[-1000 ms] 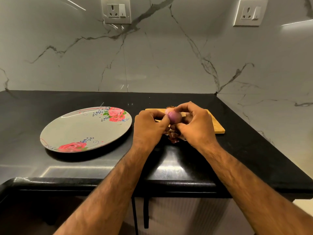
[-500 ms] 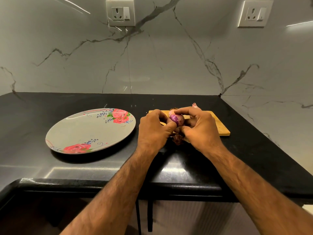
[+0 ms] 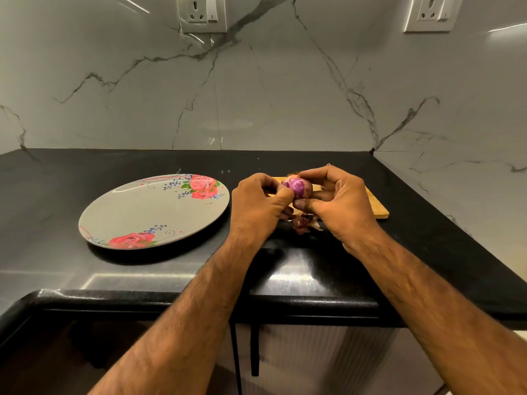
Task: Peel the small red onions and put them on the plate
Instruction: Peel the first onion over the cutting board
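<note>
Since a second ago the onion (image 3: 296, 187) has been rolled between the fingers, so that a purple face streaked with white now looks toward the camera where a smoother pink side showed before. In the head view, the only one, the right hand (image 3: 339, 203) holds the onion just above the near left corner of the cutting board (image 3: 377, 208), forefinger arched over the top and thumb beneath, a grip that probably steadies it for stripping. The left hand (image 3: 256, 206), left of the board, has its fingers curled and pinches at the onion's left side with thumb and forefinger, apparently picking at skin there; whether a flap is actually caught I cannot tell. Dark peels (image 3: 302, 224) lie on the counter (image 3: 85, 166) at the board's near edge, under the hands, likely dropped there to keep the plate clean. The plate (image 3: 128, 212) sits well to the left of the board, with no onion on it, so peeling seems unfinished.
</note>
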